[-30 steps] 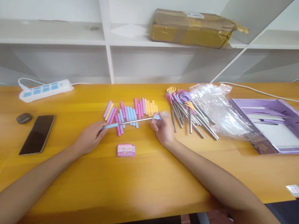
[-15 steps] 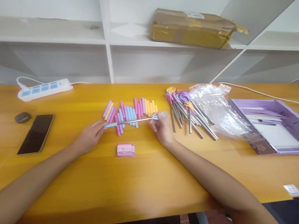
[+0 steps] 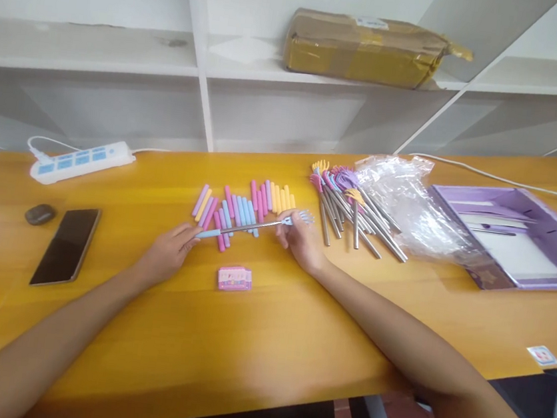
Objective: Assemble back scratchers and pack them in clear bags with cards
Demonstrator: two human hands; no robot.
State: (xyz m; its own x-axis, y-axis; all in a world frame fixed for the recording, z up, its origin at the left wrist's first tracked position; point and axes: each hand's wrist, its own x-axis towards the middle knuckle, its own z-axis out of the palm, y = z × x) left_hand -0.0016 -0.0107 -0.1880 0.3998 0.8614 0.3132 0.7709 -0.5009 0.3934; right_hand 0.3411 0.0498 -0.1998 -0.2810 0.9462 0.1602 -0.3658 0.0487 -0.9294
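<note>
A telescopic back scratcher (image 3: pixel 251 228) with a metal rod is stretched between my two hands. My left hand (image 3: pixel 169 250) is closed on its light blue handle, at the left end. At the other end, my right hand (image 3: pixel 303 244) grips the rod by the light blue claw-shaped head, partly covering it. Beneath and behind the rod lie several pink, purple, blue and yellow handle sleeves (image 3: pixel 245 213) in loose rows. Right of my right hand is a pile of metal-rod back scratchers (image 3: pixel 354 207) with coloured claw heads. A small pink packet (image 3: pixel 234 278) lies in front of the sleeves.
Clear plastic bags (image 3: pixel 409 210) lie beside a purple open box (image 3: pixel 551 284) at right. A power strip (image 3: pixel 83 161), a black phone (image 3: pixel 66 245) and a small dark case (image 3: pixel 40 214) are at left. A taped carton (image 3: pixel 361 51) sits on the shelf. A sticker (image 3: pixel 542 355) lies near the front edge.
Both hands keep the same hold on the back scratcher, which stays almost level in place. The camera view has shifted slightly.
</note>
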